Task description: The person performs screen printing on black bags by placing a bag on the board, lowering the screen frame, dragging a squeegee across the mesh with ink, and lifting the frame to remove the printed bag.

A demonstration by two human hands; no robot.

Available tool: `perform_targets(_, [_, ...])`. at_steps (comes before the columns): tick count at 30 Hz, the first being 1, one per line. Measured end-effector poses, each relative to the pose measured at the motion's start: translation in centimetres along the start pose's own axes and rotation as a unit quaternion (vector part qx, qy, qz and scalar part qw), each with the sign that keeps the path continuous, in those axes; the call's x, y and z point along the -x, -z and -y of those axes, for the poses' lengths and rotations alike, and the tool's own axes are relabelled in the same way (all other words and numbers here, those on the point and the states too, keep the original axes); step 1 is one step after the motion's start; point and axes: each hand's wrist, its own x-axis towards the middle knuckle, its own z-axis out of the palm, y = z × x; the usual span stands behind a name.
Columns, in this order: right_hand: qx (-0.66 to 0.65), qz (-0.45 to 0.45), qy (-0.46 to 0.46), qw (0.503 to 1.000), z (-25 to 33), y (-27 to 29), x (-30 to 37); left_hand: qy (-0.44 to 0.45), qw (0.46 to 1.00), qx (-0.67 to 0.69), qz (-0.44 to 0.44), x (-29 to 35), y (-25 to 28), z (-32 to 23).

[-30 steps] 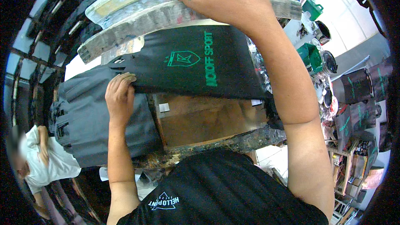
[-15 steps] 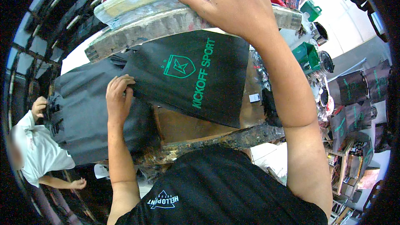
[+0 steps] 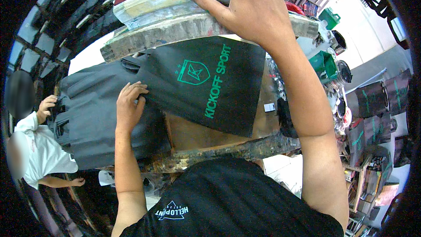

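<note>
A black fabric bag (image 3: 237,83) with a green shield emblem and green lettering lies slantwise over a brown board (image 3: 193,134). My left hand (image 3: 132,101) has its fingers bent and pinched at the bag's left edge. To its left spreads a pile of plain black bags (image 3: 101,105). Above the printed bag, a paint-stained wooden frame (image 3: 162,35) stands raised. My right hand (image 3: 254,8) grips its upper part, thumb along a pale, smeared bar (image 3: 153,2); the fingertips run out of the picture.
At the far left, a person in a white shirt (image 3: 44,149) has one hand (image 3: 47,105) at the pile's edge. Green containers (image 3: 323,65) and open cans (image 3: 343,71) stand at the right. Printed black bags (image 3: 368,101) lie further right. A small white box (image 3: 269,107) rests on the board.
The whole view has shifted slightly, and both my hands keep their holds. At the left, the person's hand has moved at the pile, and more bag edges show there.
</note>
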Motion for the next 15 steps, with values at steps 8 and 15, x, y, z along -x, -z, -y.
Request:
perform_targets(8, [0.060,-0.105,0.037,0.992,0.3,0.0,-0.4,-0.022,1.000,-0.015,-0.003,-0.5,0.1,-0.2])
perform_targets(15, [0.035,-0.098,0.026,0.994,-0.4,-0.1,-1.4,-0.057,0.998,0.012,-0.023,-3.2,3.2,-0.7])
